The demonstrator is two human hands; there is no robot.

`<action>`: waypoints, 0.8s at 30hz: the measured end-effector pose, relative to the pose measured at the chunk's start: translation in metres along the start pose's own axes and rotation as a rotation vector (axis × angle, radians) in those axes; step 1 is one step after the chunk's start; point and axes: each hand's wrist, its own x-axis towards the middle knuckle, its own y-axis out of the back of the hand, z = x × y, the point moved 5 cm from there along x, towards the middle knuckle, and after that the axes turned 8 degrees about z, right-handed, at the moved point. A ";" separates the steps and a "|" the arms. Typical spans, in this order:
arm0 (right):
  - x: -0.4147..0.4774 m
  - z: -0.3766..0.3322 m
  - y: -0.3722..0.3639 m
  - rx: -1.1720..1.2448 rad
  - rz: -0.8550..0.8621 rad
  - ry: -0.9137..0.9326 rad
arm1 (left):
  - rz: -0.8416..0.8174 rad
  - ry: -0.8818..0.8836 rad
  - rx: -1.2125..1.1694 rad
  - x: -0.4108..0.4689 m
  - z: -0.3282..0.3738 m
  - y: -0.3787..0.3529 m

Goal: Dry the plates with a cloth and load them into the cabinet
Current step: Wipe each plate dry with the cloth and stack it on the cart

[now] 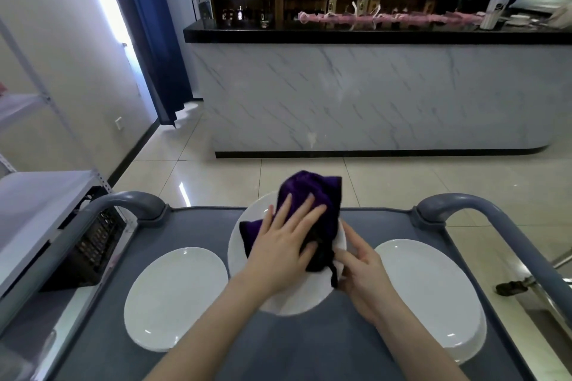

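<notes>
Left hand (284, 244) presses flat, fingers straight, on the cloth (309, 192) covering the middle plate (303, 297). Right hand (362, 269) grips that plate's right rim.

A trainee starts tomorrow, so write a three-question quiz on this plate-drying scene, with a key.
1. How many plates sit on the grey cart? A two, B three, C four.
2. True or false: the purple cloth lies directly on the cart, off every plate.
3. Fill in: the ___ hand presses flat on the cloth.
Key: 1 B. 2 false: it lies on the middle plate. 3 left: the left hand presses it while the right hand holds that plate's rim.
</notes>
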 end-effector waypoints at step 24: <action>-0.013 -0.007 0.050 -0.054 0.088 0.001 | 0.178 0.822 -0.961 -0.032 -0.083 0.020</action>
